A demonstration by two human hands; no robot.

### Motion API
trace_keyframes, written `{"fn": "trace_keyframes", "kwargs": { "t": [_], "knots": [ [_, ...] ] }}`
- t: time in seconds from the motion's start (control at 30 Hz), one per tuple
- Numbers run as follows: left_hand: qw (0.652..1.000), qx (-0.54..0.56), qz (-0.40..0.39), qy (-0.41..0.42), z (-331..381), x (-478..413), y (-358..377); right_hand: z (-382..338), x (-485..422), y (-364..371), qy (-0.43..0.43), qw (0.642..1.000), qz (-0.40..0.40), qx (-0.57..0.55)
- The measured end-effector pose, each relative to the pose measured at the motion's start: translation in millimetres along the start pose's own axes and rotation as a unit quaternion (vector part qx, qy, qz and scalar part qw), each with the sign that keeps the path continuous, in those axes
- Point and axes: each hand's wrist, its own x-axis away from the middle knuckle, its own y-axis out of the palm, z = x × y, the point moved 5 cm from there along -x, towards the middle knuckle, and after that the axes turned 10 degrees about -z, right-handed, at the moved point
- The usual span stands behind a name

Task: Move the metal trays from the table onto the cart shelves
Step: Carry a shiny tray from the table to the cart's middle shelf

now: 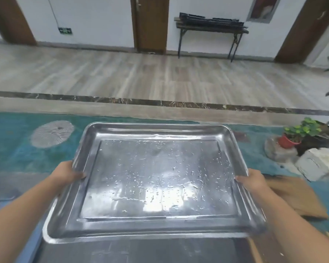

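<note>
I hold the metal tray [133, 186] in the air in front of me, over the teal carpet [11, 149]. My left hand [68, 174] grips its left rim and my right hand [253, 182] grips the right rim. Each thumb is hooked over the top edge; the fingers are under the tray, so I can't see them. Water beads cover the tray floor (so the metal is probably slippery). The grip should be firm and matched on both sides, and the tray should be carried level so nothing runs toward one wrist.

A grey flat surface [141, 251] lies just below the near edge, though I can't tell whether it is the table, another tray or a cart shelf. No cart shows clearly. When I turn toward the cart, I should swing wide of the potted plants [300, 133] on my right, then slide the tray in flat.
</note>
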Motion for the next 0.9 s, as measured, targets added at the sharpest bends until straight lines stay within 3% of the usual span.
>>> {"fn": "trace_keyframes", "kwargs": {
  "t": [0.23,0.5,0.7,0.9],
  "knots": [
    [0.988,0.054,0.088,-0.111,-120.3,20.2,-64.8,-120.9,-31.7,94.8,-0.088,0.99,-0.094,0.052],
    [0.946,0.162,0.185,-0.212,-212.9,95.3,-82.5,-235.3,-62.5,200.4,-0.176,0.961,-0.182,0.11],
    [0.891,0.221,0.264,-0.296,-256.2,171.9,-58.9,-307.7,-58.4,276.8,-0.256,0.913,-0.269,0.168],
    [0.829,0.251,0.32,-0.384,-266.2,258.2,-9.8,-354.2,-37.4,344.1,-0.327,0.843,-0.355,0.237]
  ]
}}
